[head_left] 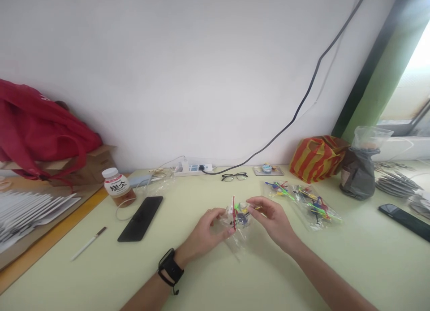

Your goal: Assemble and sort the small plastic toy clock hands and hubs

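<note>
My left hand (204, 232) and my right hand (273, 221) meet above the middle of the pale green table (255, 275). Between them they pinch a small clear plastic bag (239, 219) with a red strip along its edge and small colourful pieces inside. The left fingers close on the bag's left side, the right fingers on its right side. A black watch sits on my left wrist. To the right lies a row of similar clear bags with colourful pieces (304, 199) flat on the table.
A black phone (140, 218), a white pen (88, 244) and a bottle (117, 185) lie at left, with a red bag (36, 127) on a box. Glasses (234, 176) and a power strip (193, 168) sit by the wall. A striped bag (316, 157), a dark bag (359, 172) and another phone (405, 220) are at right.
</note>
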Available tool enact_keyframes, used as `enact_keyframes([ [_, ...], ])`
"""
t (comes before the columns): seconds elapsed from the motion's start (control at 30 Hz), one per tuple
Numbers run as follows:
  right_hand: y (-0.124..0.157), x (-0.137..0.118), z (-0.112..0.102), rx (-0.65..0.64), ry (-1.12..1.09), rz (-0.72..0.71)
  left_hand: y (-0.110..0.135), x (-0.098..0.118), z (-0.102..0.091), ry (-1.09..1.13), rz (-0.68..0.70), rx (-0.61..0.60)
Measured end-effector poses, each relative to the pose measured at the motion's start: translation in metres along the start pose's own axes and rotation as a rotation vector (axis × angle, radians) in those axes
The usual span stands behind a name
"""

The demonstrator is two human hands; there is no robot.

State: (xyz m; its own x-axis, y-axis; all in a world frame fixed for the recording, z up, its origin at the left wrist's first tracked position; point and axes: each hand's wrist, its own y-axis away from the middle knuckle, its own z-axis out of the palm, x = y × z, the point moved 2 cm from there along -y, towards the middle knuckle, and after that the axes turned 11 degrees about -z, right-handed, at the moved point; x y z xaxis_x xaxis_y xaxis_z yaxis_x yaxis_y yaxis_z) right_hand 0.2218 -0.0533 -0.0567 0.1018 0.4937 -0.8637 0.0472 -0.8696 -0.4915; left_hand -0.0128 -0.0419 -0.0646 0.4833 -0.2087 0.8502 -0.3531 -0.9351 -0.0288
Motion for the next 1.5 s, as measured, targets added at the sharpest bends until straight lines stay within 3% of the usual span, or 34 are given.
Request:
enact_keyframes([
  [0.2, 0.002, -0.014, 0.002, 0.014, 0.078, -0.256, 0.0, -0.003, 0.004, -0.016, 0.04, -0.058],
  [0.33, 0.005, -0.023, 0.002, 0.008, 0.121, -0.348, 0.002, -0.004, 0.006, -0.043, 0.041, -0.066],
  [0.57, 0.008, -0.02, 0.004, 0.055, 0.048, -0.243, 0.001, -0.003, 0.013, -0.105, 0.084, -0.039],
  [0.7, 0.004, -0.014, 0.005, -0.025, 0.138, -0.171, -0.002, -0.005, 0.01, -0.055, 0.086, 0.073],
  [0.8, 0.004, -0.015, 0.005, -0.083, 0.151, -0.152, -0.001, -0.004, 0.009, -0.075, 0.062, 0.048],
  [0.93, 0.008, -0.024, 0.006, 0.029, 0.19, -0.287, 0.003, -0.004, 0.01, -0.095, 0.037, -0.018],
  [1.1, 0.012, -0.03, 0.01, 0.002, 0.236, -0.381, 0.003, -0.003, 0.009, -0.066, 0.047, -0.03],
  [1.23, 0.013, -0.03, 0.006, 0.154, 0.286, -0.448, 0.003, -0.003, 0.009, -0.057, 0.033, -0.041],
  [1.33, 0.014, -0.029, 0.003, 0.259, 0.322, -0.475, 0.003, -0.002, 0.008, -0.05, 0.046, -0.048],
  [1.5, 0.01, -0.029, -0.002, 0.265, 0.37, -0.448, 0.002, 0.001, 0.011, -0.054, 0.1, -0.052],
])
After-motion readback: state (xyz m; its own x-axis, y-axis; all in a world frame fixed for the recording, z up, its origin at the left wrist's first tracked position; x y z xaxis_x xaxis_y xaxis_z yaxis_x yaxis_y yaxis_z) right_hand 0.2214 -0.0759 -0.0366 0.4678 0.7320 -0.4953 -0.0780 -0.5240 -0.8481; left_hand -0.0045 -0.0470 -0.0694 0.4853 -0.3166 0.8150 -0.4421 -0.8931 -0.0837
